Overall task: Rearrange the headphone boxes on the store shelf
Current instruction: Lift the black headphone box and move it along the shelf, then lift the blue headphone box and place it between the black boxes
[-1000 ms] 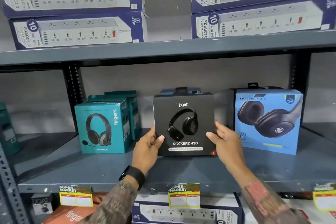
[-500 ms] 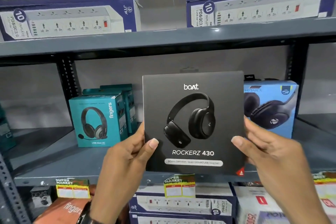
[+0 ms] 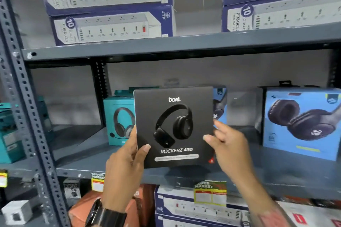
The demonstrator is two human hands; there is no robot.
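Note:
A black boAt Rockerz 430 headphone box (image 3: 173, 127) is held upright in front of the middle shelf (image 3: 184, 174), just above its front edge. My left hand (image 3: 125, 167) grips its lower left corner, thumb on the front. My right hand (image 3: 227, 145) is at its right edge, thumb on the front and fingers loosely spread, blurred. A teal headphone box (image 3: 118, 121) stands on the shelf behind it to the left. One blue headphone box (image 3: 220, 105) peeks out behind its right side. A larger blue headphone box (image 3: 302, 123) stands at the right.
Long power-strip boxes (image 3: 108, 7) are stacked on the upper shelf, and more (image 3: 193, 208) lie below. A perforated grey upright (image 3: 24, 101) crosses the left side, with teal boxes (image 3: 9, 134) beyond it. Bare shelf surface shows between the teal box and that upright.
The black box has moved away from me, back toward the shelf and slightly lower. The view has swung left, bringing the upright post into sight. My right hand's fingers have loosened.

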